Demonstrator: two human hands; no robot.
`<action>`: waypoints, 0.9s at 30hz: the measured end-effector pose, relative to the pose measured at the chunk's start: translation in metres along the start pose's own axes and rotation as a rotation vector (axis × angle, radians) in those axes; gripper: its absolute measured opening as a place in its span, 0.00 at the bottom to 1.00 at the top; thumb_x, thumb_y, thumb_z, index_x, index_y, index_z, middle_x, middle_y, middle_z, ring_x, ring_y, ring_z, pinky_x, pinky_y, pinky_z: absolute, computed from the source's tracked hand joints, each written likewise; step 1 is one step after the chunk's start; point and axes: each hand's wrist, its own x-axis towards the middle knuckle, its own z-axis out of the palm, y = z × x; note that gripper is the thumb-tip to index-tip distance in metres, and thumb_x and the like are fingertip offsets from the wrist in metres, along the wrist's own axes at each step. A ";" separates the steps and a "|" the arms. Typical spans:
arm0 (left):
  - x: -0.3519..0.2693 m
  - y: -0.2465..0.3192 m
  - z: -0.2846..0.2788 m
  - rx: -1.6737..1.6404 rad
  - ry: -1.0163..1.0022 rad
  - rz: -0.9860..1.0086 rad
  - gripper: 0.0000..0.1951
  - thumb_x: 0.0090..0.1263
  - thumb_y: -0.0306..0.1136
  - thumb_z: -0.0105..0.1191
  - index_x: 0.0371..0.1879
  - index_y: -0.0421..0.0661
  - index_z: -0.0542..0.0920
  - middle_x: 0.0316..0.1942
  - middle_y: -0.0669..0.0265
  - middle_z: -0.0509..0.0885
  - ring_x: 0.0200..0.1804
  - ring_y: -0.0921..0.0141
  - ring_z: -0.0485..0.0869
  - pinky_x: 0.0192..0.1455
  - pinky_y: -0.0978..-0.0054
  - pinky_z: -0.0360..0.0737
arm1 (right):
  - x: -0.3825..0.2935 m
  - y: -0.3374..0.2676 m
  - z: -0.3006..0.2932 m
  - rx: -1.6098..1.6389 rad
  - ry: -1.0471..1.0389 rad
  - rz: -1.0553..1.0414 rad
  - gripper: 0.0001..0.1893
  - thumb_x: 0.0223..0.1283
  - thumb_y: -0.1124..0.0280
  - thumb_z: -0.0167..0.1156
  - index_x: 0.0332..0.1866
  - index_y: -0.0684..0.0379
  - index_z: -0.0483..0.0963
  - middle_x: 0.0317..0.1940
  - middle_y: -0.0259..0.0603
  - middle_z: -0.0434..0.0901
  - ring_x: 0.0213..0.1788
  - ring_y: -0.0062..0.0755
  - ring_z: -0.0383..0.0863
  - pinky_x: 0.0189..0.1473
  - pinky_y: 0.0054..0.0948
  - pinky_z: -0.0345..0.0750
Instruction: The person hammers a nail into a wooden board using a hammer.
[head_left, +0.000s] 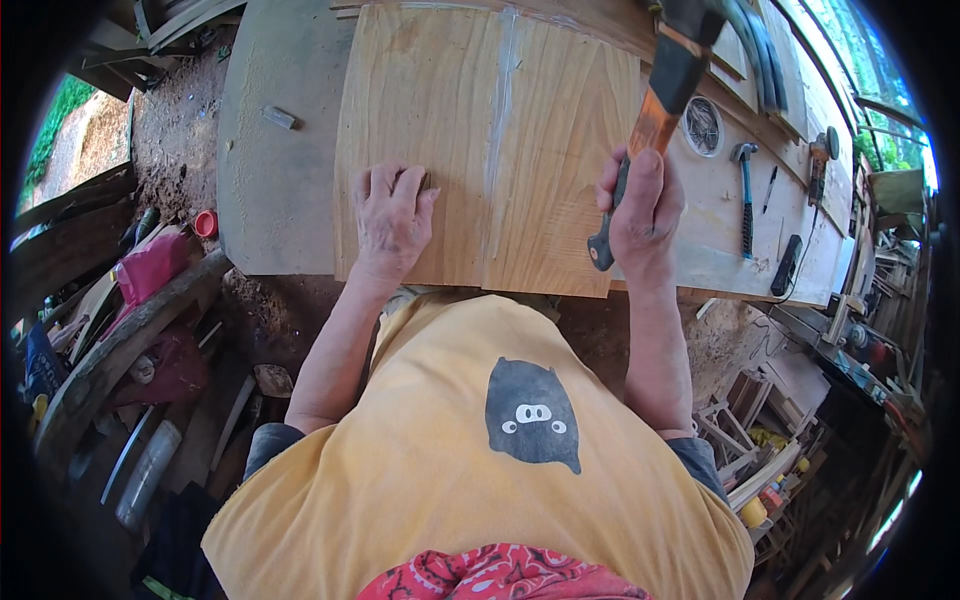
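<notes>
Two wooden boards (420, 90) lie side by side before me, with a whitish strip along the seam between them. My right hand (649, 199) is closed round the orange and black handle of a hammer (656, 112), raised over the right board; its head runs out of view at the top. My left hand (395, 217) rests on the left board, fingers curled, with a small dark thing just visible between thumb and finger; what it is cannot be told.
The worktable (277, 195) holds a small clear block (279, 117) at left. At right lie a round tub of nails (703, 126), a blue-handled claw hammer (746, 199), a pen-like tool (770, 189), a corded power tool (819, 165) and a black object (786, 265).
</notes>
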 end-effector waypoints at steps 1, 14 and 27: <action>0.002 -0.002 0.004 -0.008 0.001 0.006 0.13 0.64 0.27 0.69 0.47 0.46 0.84 0.45 0.60 0.82 0.51 0.54 0.79 0.56 0.57 0.76 | -0.001 0.023 -0.004 -0.005 0.008 -0.003 0.26 0.83 0.44 0.50 0.43 0.62 0.73 0.25 0.32 0.72 0.27 0.18 0.73 0.31 0.26 0.73; 0.002 -0.010 0.012 -0.128 0.005 -0.001 0.06 0.66 0.25 0.65 0.39 0.48 0.83 0.40 0.63 0.81 0.46 0.56 0.78 0.53 0.57 0.74 | 0.009 0.004 0.001 0.053 -0.042 -0.157 0.31 0.81 0.37 0.47 0.42 0.60 0.73 0.27 0.31 0.73 0.24 0.18 0.72 0.27 0.22 0.69; 0.000 -0.008 0.013 -0.079 0.032 -0.030 0.06 0.67 0.25 0.66 0.39 0.47 0.84 0.38 0.62 0.83 0.46 0.57 0.80 0.52 0.58 0.76 | 0.004 0.013 -0.005 -0.013 -0.031 -0.188 0.36 0.76 0.28 0.45 0.41 0.58 0.73 0.26 0.32 0.75 0.25 0.19 0.74 0.27 0.22 0.71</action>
